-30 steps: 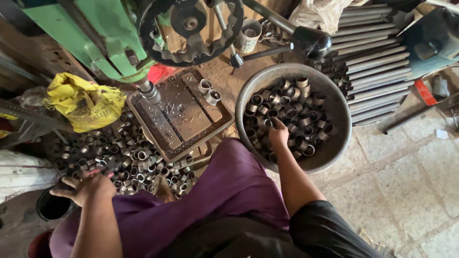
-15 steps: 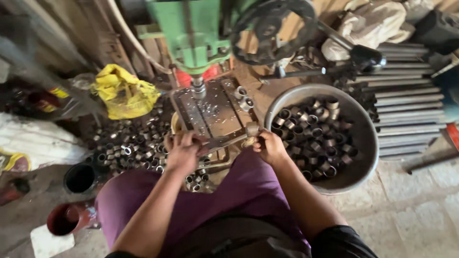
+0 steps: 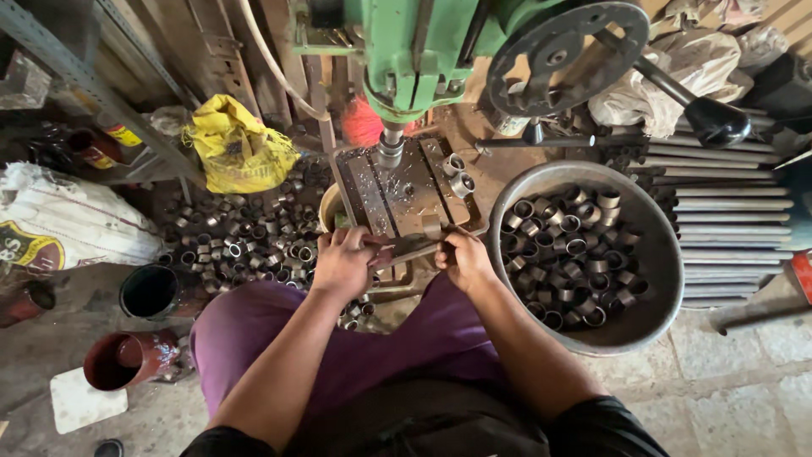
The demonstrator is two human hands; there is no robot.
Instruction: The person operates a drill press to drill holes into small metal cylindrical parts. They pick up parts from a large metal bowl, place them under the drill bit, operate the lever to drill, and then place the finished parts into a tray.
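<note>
My left hand (image 3: 342, 264) is closed around the handle of a flat metal clamp bar (image 3: 406, 252) at the front edge of the grey drill press table (image 3: 397, 190). My right hand (image 3: 463, 258) pinches a short metal ring (image 3: 431, 227) at the bar's other end, on the table's front right part. The drill chuck (image 3: 390, 152) hangs above the table's back, clear of both hands. Two loose rings (image 3: 458, 173) stand on the table's right side. My purple-clad lap lies under both forearms.
A big metal bowl (image 3: 668, 262) full of rings sits right of my right hand. Several rings (image 3: 245, 237) are heaped on the floor at left, near a yellow bag (image 3: 237, 152). The spoked feed wheel (image 3: 567, 55) and its knobbed lever (image 3: 715, 123) overhang the right. Steel bars (image 3: 727, 220) lie stacked far right.
My right hand left the bowl and came to the table's front with a ring. My left hand rose from the floor pile and took the clamp bar. The view shifted right.
</note>
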